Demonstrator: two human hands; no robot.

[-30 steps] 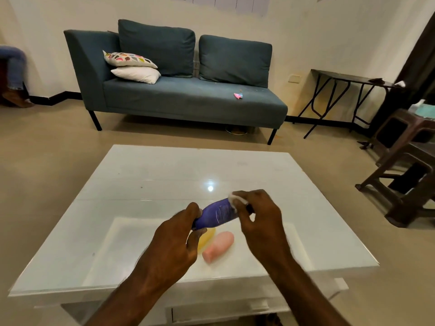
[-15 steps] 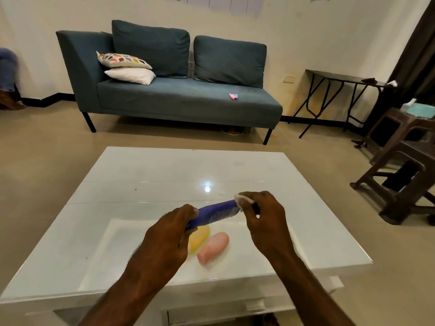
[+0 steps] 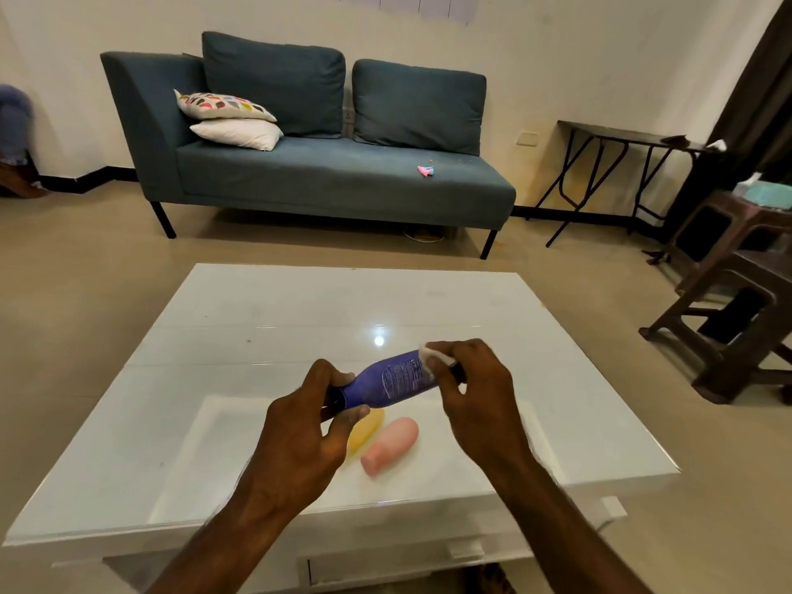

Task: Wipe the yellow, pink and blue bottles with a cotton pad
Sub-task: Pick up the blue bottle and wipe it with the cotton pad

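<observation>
Above the white table point(image 3: 257, 379), the left hand point(image 3: 308, 439) clamps the cap end of the blue bottle point(image 3: 394, 379), held lying sideways, while the right hand point(image 3: 475, 392) pinches the cotton pad point(image 3: 433, 354) against its far end. Beneath the blue bottle, on the table, lie the yellow bottle point(image 3: 364, 430) (half hidden) and pink bottle point(image 3: 391, 446), side by side. With only the cap gripped, a firm rub could twist the bottle loose onto them.

Both forearms are bare to the frame's lower edge, with no sleeves, rings or watch visible.
</observation>
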